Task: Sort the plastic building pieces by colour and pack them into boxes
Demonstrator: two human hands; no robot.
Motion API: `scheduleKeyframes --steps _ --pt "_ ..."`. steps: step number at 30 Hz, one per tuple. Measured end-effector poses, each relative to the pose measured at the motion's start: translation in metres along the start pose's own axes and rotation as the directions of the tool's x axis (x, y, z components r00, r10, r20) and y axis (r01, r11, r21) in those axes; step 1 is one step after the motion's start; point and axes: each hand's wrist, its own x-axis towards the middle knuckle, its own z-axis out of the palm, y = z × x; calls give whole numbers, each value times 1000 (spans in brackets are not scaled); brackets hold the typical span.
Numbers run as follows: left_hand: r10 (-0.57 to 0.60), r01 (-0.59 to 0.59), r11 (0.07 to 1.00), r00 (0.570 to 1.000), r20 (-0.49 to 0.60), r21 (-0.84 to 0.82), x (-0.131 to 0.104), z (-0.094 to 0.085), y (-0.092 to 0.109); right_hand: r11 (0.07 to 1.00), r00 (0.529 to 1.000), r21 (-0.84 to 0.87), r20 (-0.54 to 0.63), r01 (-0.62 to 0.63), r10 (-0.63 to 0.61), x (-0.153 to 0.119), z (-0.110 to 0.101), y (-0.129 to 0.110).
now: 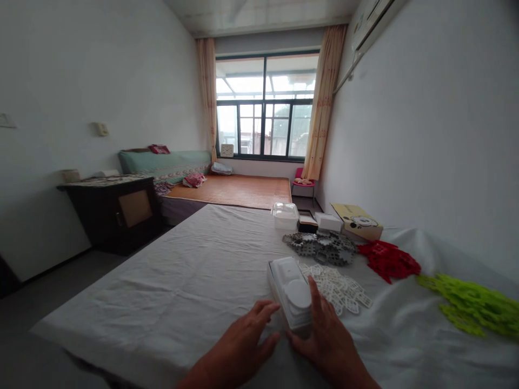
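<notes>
In the lower middle, a white rectangular box (pixel 279 299) stands on the sheet-covered table, with a white moulded piece (pixel 299 293) bearing a round disc at its top. My left hand (pixel 249 337) is just left of the box, thumb and fingers apart, holding nothing. Along the box's right side lies my right hand (pixel 324 329), its fingers stretched out and its thumb by the near corner; it appears to touch the box without closing on it. Behind that hand spreads a heap of small white flat lattice pieces (pixel 336 287).
Farther back lie grey lattice pieces (pixel 324 247), red pieces (pixel 390 259) and yellow-green pieces (pixel 474 302). A clear plastic container (pixel 284 216), a black open box (pixel 307 222), a white box (pixel 328 222) and a yellow carton (pixel 357 220) line the far edge. The table sheet (pixel 162 292) is wrinkled.
</notes>
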Motion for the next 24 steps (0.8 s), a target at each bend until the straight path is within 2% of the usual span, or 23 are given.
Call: scheduleKeyframes --steps 4,8,12,15,17,19,22,24 --pt "-42 43 989 999 -10 143 -5 -19 -23 999 1000 30 26 -11 10 19 -2 -11" --pt "-72 78 969 997 -35 234 -8 -33 -41 997 993 48 102 54 -59 53 6 -30" --pt "-60 66 963 998 -33 262 -9 -40 -40 997 994 44 90 64 -67 88 24 -40" --pt "-45 45 964 999 -8 261 -7 -42 -36 997 996 51 57 61 -64 97 26 -38" --pt "-26 22 967 1000 14 253 -5 -42 -35 997 999 67 31 42 -44 92 15 -30" --pt "-3 -4 969 1000 30 246 -1 -40 -35 997 1000 71 0 9 -9 79 -6 -14" --pt "51 -61 971 998 48 229 7 -33 -37 999 996 25 -81 -46 48 49 -51 23" --pt "112 -126 969 991 75 214 16 -27 -38 994 983 -39 -154 -106 99 24 -87 57"
